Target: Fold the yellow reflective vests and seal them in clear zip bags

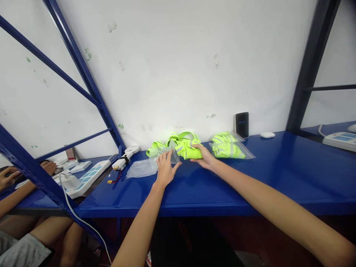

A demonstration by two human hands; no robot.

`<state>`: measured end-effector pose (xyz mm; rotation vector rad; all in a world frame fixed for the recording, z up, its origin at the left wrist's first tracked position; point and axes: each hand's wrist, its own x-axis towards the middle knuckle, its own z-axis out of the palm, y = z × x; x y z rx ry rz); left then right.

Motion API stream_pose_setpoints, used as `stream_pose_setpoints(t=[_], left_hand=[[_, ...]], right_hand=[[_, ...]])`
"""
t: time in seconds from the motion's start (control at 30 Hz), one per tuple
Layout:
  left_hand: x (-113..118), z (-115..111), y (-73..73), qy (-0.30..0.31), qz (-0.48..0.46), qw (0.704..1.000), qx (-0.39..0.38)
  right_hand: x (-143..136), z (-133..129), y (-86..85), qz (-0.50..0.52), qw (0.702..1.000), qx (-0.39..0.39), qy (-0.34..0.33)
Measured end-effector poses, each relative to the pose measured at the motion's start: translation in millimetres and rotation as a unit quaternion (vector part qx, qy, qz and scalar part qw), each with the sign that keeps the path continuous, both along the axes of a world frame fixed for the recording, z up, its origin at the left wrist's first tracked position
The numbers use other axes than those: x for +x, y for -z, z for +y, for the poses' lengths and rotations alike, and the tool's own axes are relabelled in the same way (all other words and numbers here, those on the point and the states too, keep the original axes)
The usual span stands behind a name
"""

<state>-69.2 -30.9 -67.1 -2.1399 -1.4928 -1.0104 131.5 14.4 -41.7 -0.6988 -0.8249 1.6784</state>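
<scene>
A folded yellow-green reflective vest (191,151) is gripped at its right end by my right hand (205,157), the thumb on top and the fingers beneath. My left hand (166,167) holds the edge of a clear plastic bag (174,148) just left of that vest, so the two are close together. The bag partly covers the vest's left side. More yellow-green reflective fabric (158,145) lies behind my left hand; whether it is a separate vest I cannot tell. Flat on the table to the left is another clear bag (141,168).
A bagged reflective vest (227,145) lies to the right on the blue table (222,185). Behind it stand a phone (241,125) and a white oval object (267,135). At left are a battery pack with wires (122,162), a small fan (132,149), a power strip (90,180) and another person's hand (48,167).
</scene>
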Motion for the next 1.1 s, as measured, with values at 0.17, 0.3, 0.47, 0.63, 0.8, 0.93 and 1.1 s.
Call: stream_pose_setpoints(t=[0.17, 0.3, 0.47, 0.63, 0.8, 0.93, 1.1], left_hand=[[-0.4, -0.8, -1.3, -0.014, -0.017, 0.999, 0.039], [0.4, -1.4, -1.9, -0.020, -0.011, 0.998, 0.062], [0.6, -1.6, -2.6, -0.044, -0.016, 0.996, 0.079], [0.4, -2.6, -2.1, -0.040, 0.014, 0.996, 0.075], [2.7, -5.3, -2.3, 0.003, 0.084, 0.995, 0.057], [3.9, -5.6, -2.2, 0.012, 0.089, 0.995, 0.045], [4.6, -5.7, -2.1, 0.022, 0.089, 0.995, 0.041]], right_hand=[[-0.4, 2.2, 6.6, -0.038, 0.998, 0.054, 0.007], [0.5, 2.3, 6.7, -0.063, 0.996, 0.056, 0.031], [0.2, 1.8, 4.5, -0.075, 0.995, 0.049, 0.033], [0.4, 2.2, 6.1, -0.108, 0.993, 0.046, 0.024], [2.0, 2.8, 5.9, -0.111, 0.993, 0.033, 0.024], [3.7, 2.5, 3.0, -0.081, 0.996, 0.022, 0.022], [3.5, 0.9, 3.6, -0.073, 0.997, 0.014, 0.027]])
